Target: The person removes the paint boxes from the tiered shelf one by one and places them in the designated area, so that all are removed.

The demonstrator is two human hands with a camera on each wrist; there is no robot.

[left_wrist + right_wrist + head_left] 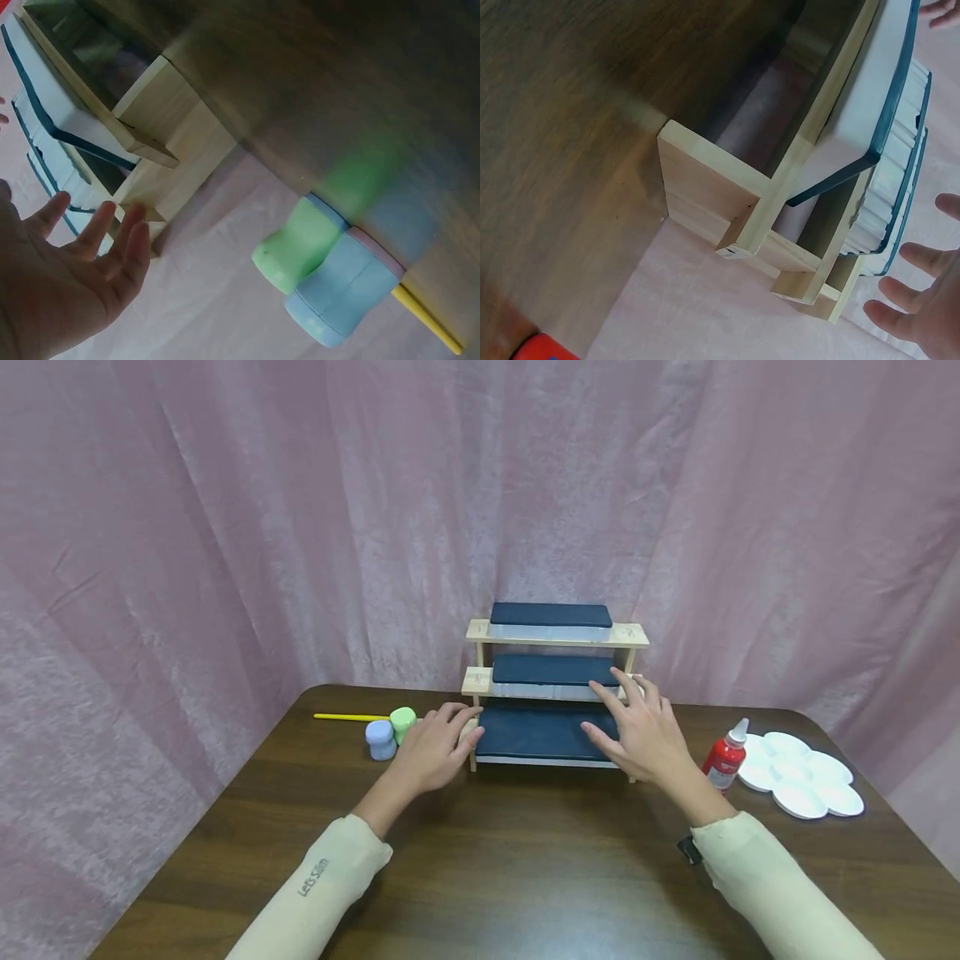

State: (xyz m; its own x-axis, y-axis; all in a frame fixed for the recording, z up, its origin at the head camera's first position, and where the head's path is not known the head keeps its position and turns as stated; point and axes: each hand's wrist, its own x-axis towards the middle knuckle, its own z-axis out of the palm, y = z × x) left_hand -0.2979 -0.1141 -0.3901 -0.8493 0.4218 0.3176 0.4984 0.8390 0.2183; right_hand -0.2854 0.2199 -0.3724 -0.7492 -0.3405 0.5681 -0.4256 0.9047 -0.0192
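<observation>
A three-tier wooden stand (477,681) carries white boxes with dark blue lids: one on the top step (551,615), one on the middle step (543,669) and a wider one (532,732) on the lowest. My left hand (431,747) is at the stand's left side, palm toward it, fingers loosely bent and holding nothing. At the right side my right hand (647,735) has its fingers spread, overlapping the right ends of the middle and lowest boxes in the head view. In the right wrist view, its fingers (900,292) point toward the box ends, also with nothing in them.
Left of the stand are a green jar-shaped piece (402,722), a blue one (381,740) and a thin yellow stick (351,717). A red squeeze bottle (724,760) with a white nozzle and a white flower-shaped palette (798,774) stand right. A pink curtain (375,527) hangs behind the table.
</observation>
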